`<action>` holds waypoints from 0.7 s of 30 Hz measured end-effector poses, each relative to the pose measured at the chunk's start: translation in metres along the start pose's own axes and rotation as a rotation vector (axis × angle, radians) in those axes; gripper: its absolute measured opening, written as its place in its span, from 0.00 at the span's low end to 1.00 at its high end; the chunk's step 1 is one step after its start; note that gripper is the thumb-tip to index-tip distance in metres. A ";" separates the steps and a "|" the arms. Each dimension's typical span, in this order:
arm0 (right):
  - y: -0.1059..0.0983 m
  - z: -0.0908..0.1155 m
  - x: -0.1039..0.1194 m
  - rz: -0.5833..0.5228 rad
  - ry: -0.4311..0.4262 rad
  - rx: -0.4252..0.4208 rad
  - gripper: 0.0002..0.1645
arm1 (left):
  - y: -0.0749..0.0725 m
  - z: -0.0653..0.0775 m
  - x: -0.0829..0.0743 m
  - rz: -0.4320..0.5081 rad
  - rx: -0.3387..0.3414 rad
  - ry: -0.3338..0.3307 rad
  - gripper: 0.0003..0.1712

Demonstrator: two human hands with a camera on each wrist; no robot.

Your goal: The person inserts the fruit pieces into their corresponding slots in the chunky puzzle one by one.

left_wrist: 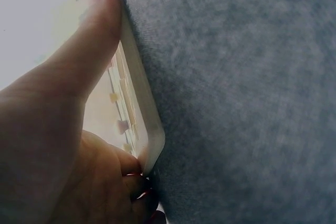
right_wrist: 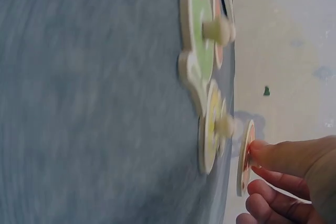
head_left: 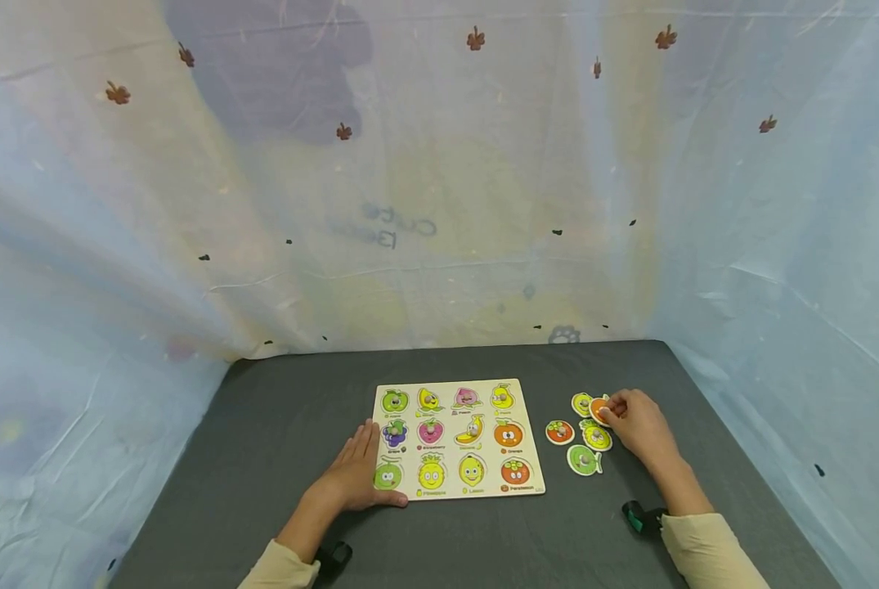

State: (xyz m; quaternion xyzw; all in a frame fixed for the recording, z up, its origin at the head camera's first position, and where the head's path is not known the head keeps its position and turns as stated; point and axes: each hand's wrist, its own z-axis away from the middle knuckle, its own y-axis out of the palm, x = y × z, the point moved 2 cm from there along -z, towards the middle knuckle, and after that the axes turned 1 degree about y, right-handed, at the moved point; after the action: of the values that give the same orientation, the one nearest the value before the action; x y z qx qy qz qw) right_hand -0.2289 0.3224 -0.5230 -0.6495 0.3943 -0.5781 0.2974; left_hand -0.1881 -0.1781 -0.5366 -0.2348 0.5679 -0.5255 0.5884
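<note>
A pale wooden fruit puzzle board (head_left: 413, 451) lies flat on the dark table, with several fruit pictures in rows. My left hand (head_left: 354, 474) rests on its left side, fingers stretched along the edge and thumb on the near edge. In the left wrist view the thumb (left_wrist: 102, 30) presses the board's rim. To the right of the board, my right hand (head_left: 639, 424) pinches an orange puzzle piece (head_left: 598, 411) by its knob. The right wrist view shows that piece (right_wrist: 244, 163) tipped on edge, raised off the cloth, between thumb and fingers.
Loose knobbed pieces lie close together right of the board: a green one (head_left: 583, 460), a red-orange one (head_left: 560, 433), a yellow one (head_left: 596, 436) and a small yellow-green one (head_left: 581, 404). Pale patterned curtains (head_left: 439, 204) stand behind and beside the table (head_left: 299, 409).
</note>
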 end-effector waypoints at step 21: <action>0.025 0.000 0.048 -0.038 -0.125 0.070 0.08 | 0.000 0.001 0.000 -0.002 -0.011 0.003 0.83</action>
State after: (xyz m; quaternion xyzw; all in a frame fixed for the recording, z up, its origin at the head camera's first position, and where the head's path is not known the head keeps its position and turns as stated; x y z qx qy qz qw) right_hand -0.2318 0.2683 -0.5190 -0.6809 0.3422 -0.5554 0.3327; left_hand -0.1874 -0.1781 -0.5368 -0.2377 0.5717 -0.5230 0.5858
